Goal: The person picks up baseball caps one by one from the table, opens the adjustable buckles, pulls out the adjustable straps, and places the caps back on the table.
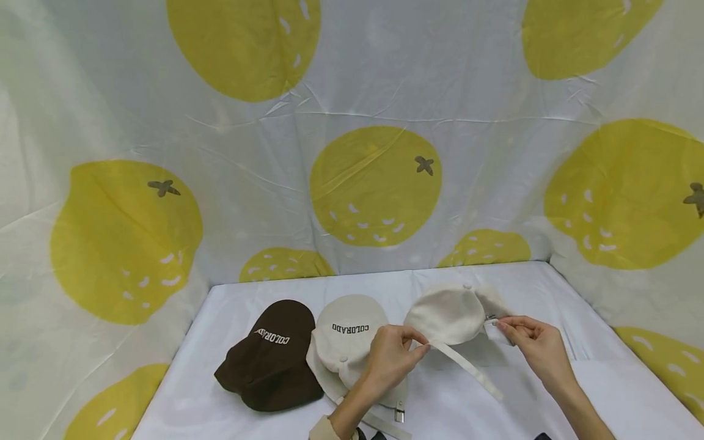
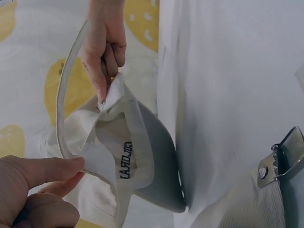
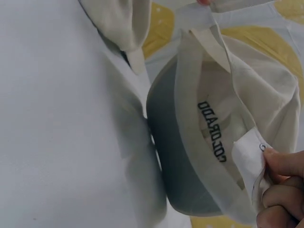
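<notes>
Both hands hold a cream baseball cap (image 1: 445, 315) lifted at the right of the table. My left hand (image 1: 393, 354) pinches the cap's back edge at the base of its long strap (image 1: 467, 370), whose free end hangs loose. On the other side of the back opening, my right hand (image 1: 539, 351) pinches the edge by a white label (image 3: 249, 154), thumb on top. Dark COLORADO lettering (image 3: 212, 131) shows inside the cap in the right wrist view. The brim (image 3: 178, 147) points down near the table, with its underside in shadow.
A second cream cap (image 1: 346, 311) lies left of centre, partly behind my left hand and forearm, with a metal buckle (image 1: 399, 411) on its strap. Beside it lies a dark brown cap (image 1: 280, 366). Lemon-print cloth (image 1: 379, 189) hangs behind the white-covered table (image 1: 621, 379).
</notes>
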The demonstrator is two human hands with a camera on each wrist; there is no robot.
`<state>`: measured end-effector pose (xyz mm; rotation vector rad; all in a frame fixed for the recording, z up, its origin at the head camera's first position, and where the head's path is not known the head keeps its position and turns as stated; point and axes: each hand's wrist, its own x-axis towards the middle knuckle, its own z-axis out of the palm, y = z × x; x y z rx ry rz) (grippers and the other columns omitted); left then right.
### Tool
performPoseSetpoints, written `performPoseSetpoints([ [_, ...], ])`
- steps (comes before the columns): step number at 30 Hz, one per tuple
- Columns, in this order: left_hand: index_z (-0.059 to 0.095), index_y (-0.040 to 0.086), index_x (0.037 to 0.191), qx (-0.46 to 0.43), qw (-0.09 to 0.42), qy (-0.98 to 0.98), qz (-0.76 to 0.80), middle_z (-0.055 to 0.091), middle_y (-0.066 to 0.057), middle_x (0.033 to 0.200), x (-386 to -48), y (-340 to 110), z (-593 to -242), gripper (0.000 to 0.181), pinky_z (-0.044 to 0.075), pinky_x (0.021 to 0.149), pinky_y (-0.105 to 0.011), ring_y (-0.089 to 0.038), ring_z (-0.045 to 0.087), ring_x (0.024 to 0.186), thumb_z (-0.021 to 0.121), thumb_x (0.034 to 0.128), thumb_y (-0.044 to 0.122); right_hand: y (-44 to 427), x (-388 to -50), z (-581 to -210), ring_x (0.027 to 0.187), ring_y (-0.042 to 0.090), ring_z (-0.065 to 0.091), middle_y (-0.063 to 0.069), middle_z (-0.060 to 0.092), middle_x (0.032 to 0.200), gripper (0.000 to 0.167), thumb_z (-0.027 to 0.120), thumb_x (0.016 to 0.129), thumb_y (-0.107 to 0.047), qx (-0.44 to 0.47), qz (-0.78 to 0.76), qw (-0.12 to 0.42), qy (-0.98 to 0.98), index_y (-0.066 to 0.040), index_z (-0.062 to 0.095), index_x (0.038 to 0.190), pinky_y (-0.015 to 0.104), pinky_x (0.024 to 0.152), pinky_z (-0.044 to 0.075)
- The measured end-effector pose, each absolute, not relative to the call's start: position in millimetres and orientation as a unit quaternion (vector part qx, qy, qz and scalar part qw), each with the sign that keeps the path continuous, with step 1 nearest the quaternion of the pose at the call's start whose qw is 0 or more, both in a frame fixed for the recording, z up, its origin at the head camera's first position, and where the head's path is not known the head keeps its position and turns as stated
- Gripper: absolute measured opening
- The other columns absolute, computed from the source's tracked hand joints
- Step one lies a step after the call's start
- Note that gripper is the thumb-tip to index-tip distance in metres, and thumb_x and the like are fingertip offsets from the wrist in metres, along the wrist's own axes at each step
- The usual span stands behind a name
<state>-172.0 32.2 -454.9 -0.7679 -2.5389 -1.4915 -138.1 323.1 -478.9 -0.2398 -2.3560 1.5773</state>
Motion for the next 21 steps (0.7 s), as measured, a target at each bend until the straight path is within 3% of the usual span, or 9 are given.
performPoseSetpoints([
  [13, 0.083, 0.009, 0.083, -0.233, 0.061, -0.856, -0.458, 0.030, 0.014, 0.048, -179.1, 34.6, -470.8, 0.004, 0.023, 0.047, -0.014, 0.005, 0.024, 0.045, 0.085, 0.0811, 0.008, 316.4, -148.5, -498.2, 0.049, 0.001, 0.031, -0.011, 0.035, 0.055, 0.035, 0.074, 0.098, -0.028, -0.086, 0.527, 0.156, -0.831, 0.004, 0.074, 0.111, 0.028, 0.043, 0.031],
  [21, 0.085, 0.013, 0.084, -0.238, 0.074, -0.867, -0.432, 0.033, 0.013, 0.046, -175.6, 33.8, -475.6, 0.005, 0.024, 0.044, -0.012, 0.008, 0.023, 0.045, 0.087, 0.0798, 0.010, 312.0, -149.4, -504.0, 0.050, 0.001, 0.029, -0.010, 0.032, 0.056, 0.030, 0.075, 0.097, -0.028, -0.074, 0.496, 0.146, -0.853, 0.001, 0.076, 0.106, 0.027, 0.045, 0.032],
])
